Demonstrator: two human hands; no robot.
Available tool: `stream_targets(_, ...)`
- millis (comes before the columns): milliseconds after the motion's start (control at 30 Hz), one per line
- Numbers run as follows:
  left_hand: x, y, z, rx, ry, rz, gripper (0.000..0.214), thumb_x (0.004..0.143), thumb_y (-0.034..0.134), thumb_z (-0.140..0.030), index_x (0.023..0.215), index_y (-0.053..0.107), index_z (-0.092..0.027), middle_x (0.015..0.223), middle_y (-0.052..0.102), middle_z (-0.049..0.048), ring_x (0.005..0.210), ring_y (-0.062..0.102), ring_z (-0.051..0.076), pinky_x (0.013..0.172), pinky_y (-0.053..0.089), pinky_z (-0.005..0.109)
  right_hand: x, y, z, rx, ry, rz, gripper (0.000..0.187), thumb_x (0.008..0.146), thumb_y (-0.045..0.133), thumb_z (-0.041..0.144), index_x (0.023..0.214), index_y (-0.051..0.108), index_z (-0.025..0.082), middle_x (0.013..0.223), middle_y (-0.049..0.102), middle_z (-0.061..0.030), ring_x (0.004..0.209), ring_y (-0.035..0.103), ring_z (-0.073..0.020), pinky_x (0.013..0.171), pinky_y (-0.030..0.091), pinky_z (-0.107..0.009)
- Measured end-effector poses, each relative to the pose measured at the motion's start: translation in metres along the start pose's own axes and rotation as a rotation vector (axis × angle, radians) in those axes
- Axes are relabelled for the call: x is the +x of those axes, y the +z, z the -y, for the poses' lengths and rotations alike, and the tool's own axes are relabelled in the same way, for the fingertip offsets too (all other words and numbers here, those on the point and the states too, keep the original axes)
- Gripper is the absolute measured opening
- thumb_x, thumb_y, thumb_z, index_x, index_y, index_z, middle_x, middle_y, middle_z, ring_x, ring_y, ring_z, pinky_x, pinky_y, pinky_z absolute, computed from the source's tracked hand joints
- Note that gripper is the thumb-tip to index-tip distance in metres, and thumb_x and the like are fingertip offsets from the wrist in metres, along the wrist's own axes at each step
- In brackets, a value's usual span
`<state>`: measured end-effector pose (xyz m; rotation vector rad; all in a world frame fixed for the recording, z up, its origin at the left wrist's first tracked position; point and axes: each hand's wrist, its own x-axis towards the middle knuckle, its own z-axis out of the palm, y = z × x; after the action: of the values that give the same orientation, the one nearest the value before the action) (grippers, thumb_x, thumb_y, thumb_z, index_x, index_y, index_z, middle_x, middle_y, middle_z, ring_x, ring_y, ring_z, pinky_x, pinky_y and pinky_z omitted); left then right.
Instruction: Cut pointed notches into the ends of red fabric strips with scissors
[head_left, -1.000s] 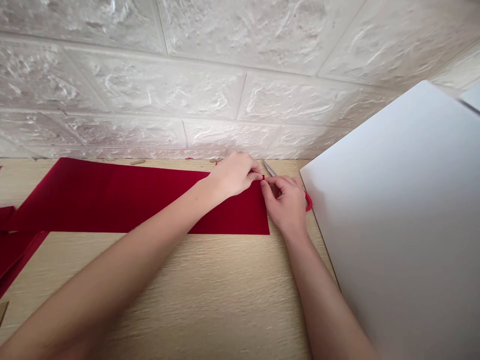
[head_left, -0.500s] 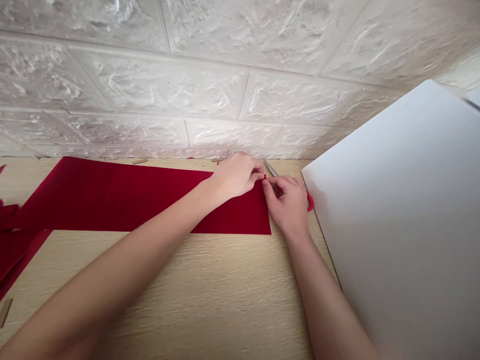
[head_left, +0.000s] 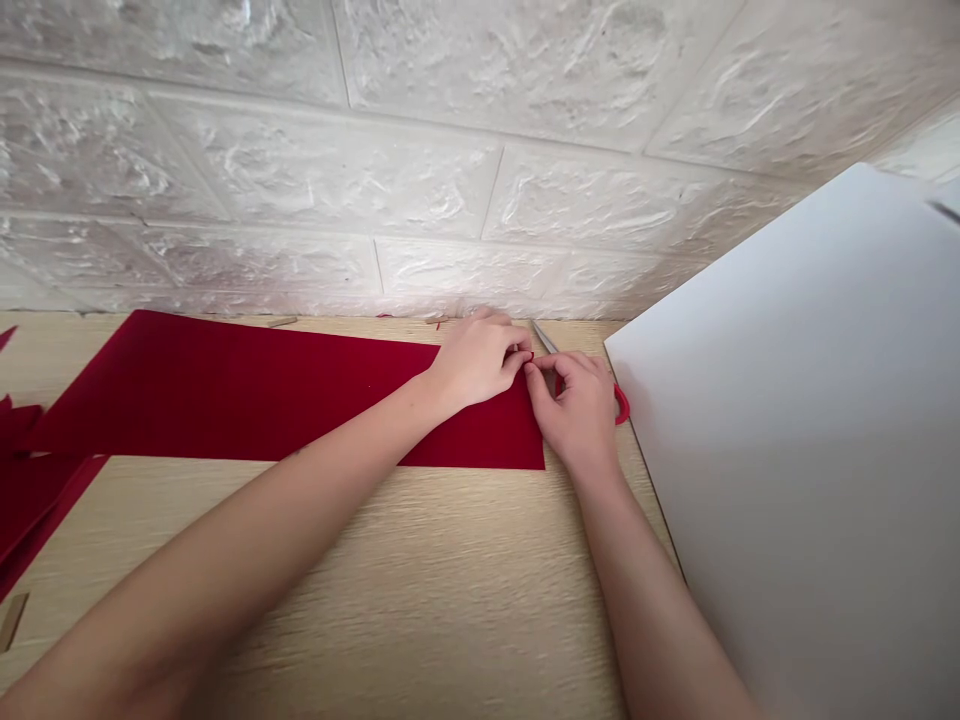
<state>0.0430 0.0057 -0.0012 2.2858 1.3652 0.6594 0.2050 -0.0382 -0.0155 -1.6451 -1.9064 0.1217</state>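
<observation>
A long dark red sheet of fabric (head_left: 225, 390) lies flat along the wooden table, its right end under my hands. My left hand (head_left: 484, 355) reaches across it, with thumb and fingers pinched at the far right corner. Right beside it, my right hand (head_left: 577, 405) has its thumb and index finger closed on the same corner, the fingertips of both hands almost touching. Scissors (head_left: 621, 404) with red handles lie partly beneath my right hand, one grey blade pointing at the wall.
More red fabric (head_left: 34, 500) is heaped at the left edge. A white panel (head_left: 795, 420) stands close on the right. Behind the table (head_left: 420, 580) rises a white brick-patterned wall (head_left: 420, 180). A small brown strip (head_left: 12, 622) lies at lower left.
My left hand has shifted slightly right and down, nearer to my right hand, still pinching at the corner. My right hand stays almost in place.
</observation>
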Motion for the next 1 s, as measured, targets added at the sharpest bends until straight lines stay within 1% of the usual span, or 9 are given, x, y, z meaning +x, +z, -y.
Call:
stream_targets(233,-0.001,0.006,0.001,0.008,0.006,-0.041,0.020,0.097,0.059,-0.023,0.093,0.078,-0.019,0.093,0.073,0.0082,0.110,0.062,0.029,0.096,0.051,0.043,-0.002,0.002,0.001,-0.042,0.005,-0.015,0.015,0.091,0.061,0.031,0.092,0.072,0.021,0.097,0.075,-0.0119,0.095,0.062,-0.0332,0.089,0.046,-0.048)
stream_targets(467,-0.002,0.005,-0.001,0.017,-0.018,-0.043,0.023,0.098,0.057,-0.026,0.095,0.079,-0.021,0.095,0.072,0.0080,0.111,0.062,0.030,0.091,0.052,0.042,-0.003,0.003,0.001,-0.044,0.007,-0.020,0.014,0.091,0.060,0.032,0.092,0.070,0.022,0.100,0.076,-0.0116,0.097,0.062,-0.0332,0.091,0.046,-0.049)
stream_targets(567,-0.002,0.006,-0.001,0.026,-0.016,-0.040,0.023,0.098,0.057,-0.025,0.098,0.080,-0.022,0.099,0.072,0.0081,0.113,0.061,0.030,0.094,0.051,0.043,-0.004,0.004,0.000,-0.045,0.010,-0.032,0.013,0.091,0.061,0.031,0.095,0.069,0.023,0.103,0.076,-0.0115,0.099,0.062,-0.0329,0.092,0.046,-0.049)
stream_targets(667,-0.002,0.009,0.001,0.035,-0.007,-0.041,0.023,0.098,0.057,-0.024,0.102,0.079,-0.022,0.105,0.070,0.0091,0.117,0.058,0.030,0.099,0.050,0.043,-0.004,0.002,0.001,-0.046,-0.004,-0.051,0.016,0.090,0.061,0.029,0.103,0.067,0.022,0.107,0.076,-0.0125,0.101,0.062,-0.0328,0.093,0.047,-0.049)
stream_targets(767,-0.002,0.010,0.002,0.047,-0.009,-0.046,0.025,0.098,0.056,-0.025,0.114,0.075,-0.020,0.113,0.069,0.0111,0.122,0.055,0.031,0.106,0.048,0.044,-0.005,-0.001,0.009,-0.047,-0.059,-0.082,0.011,0.093,0.059,0.025,0.099,0.067,0.023,0.103,0.075,-0.0111,0.099,0.062,-0.0310,0.090,0.050,-0.047)
stream_targets(867,-0.001,0.010,0.004,0.061,-0.013,-0.040,0.030,0.096,0.056,-0.017,0.123,0.069,-0.018,0.119,0.068,0.0120,0.123,0.053,0.031,0.108,0.047,0.044,-0.010,-0.003,0.025,0.001,-0.137,-0.077,0.014,0.098,0.054,0.023,0.096,0.068,0.024,0.100,0.075,-0.0096,0.098,0.063,-0.0289,0.092,0.051,-0.047)
stream_targets(933,-0.001,0.010,0.004,0.067,-0.012,-0.026,0.031,0.095,0.053,-0.013,0.122,0.068,-0.017,0.121,0.068,0.0116,0.122,0.054,0.031,0.107,0.047,0.043,-0.015,-0.001,0.037,0.085,-0.160,-0.039,0.015,0.100,0.052,0.026,0.103,0.067,0.023,0.108,0.075,-0.0115,0.106,0.064,-0.0294,0.098,0.051,-0.050)
stream_targets(1000,0.000,0.010,0.004,0.072,-0.016,-0.019,0.029,0.097,0.050,-0.015,0.120,0.067,-0.016,0.122,0.068,0.0123,0.121,0.054,0.031,0.106,0.047,0.043,-0.020,0.001,0.046,0.214,-0.128,-0.012,0.022,0.102,0.053,0.034,0.116,0.064,0.021,0.126,0.070,-0.0158,0.123,0.062,-0.0306,0.107,0.049,-0.053)
